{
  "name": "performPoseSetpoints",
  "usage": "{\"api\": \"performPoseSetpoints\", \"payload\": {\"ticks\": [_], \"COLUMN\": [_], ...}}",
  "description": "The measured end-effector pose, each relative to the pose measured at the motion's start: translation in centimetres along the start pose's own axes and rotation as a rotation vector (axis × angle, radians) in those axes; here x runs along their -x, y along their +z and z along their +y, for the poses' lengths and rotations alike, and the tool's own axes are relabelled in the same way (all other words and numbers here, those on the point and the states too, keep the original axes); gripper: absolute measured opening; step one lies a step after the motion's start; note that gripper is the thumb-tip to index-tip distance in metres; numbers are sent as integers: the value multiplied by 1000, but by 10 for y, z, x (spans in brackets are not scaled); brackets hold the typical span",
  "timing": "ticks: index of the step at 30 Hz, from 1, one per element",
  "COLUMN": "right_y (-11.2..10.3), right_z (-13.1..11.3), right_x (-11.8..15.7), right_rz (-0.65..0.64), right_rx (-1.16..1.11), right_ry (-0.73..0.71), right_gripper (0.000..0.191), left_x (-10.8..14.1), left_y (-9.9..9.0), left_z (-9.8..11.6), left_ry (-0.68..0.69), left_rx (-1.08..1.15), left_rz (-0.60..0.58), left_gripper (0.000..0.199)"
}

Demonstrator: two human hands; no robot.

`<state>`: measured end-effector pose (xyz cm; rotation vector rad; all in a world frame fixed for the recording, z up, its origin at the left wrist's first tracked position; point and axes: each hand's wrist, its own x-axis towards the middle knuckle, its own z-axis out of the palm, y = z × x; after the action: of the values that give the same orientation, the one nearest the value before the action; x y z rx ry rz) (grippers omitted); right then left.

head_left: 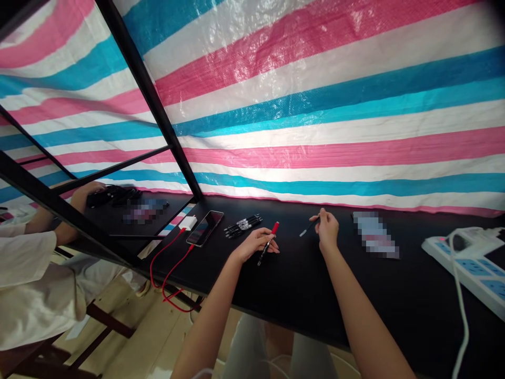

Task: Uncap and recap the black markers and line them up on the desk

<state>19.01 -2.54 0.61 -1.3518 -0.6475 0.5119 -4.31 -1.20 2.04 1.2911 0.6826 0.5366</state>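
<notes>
My left hand [254,246] is closed around a pen [266,249] with a black barrel and a bright red end, tilted over the dark table. Between the fingertips of my right hand [328,229] is a slim dark pen-like stick [307,227], pointing down to the left; whether it is a refill or part of a pen I cannot tell. The two held pieces are apart. Just beyond my left hand lies a small group of black pens [242,226], side by side on the table.
Left of the pens lies a phone [205,229] with a red cable [169,247] and a white charger [188,223]. A blurred flat packet [376,235] and a white power strip [469,268] sit right. A co-worker [39,263] sits beyond the black metal frame [145,95].
</notes>
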Motion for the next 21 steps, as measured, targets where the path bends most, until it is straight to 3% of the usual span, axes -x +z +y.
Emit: {"api": "performPoseSetpoints", "payload": {"ticks": [4, 7, 10, 18, 21], "right_y": [17, 25, 26, 28, 29], "right_z": [0, 0, 2, 6, 1], "right_x": [19, 30, 34, 38, 43], "right_rz": [-246, -374, -466, -506, -531], "right_rx": [123, 236, 369, 704, 802], "right_ry": [-31, -79, -113, -183, -214], "right_gripper": [44, 41, 37, 34, 34], "left_x": [-7, -13, -15, -13, -14], "left_y": [0, 3, 6, -1, -7], "left_z": [-4, -7, -7, -5, -7], "left_ry": [50, 67, 46, 133, 264], "left_rx": [48, 104, 127, 32, -285], "left_rz": [107, 207, 229, 181, 412], "left_gripper": [39, 44, 50, 40, 29]}}
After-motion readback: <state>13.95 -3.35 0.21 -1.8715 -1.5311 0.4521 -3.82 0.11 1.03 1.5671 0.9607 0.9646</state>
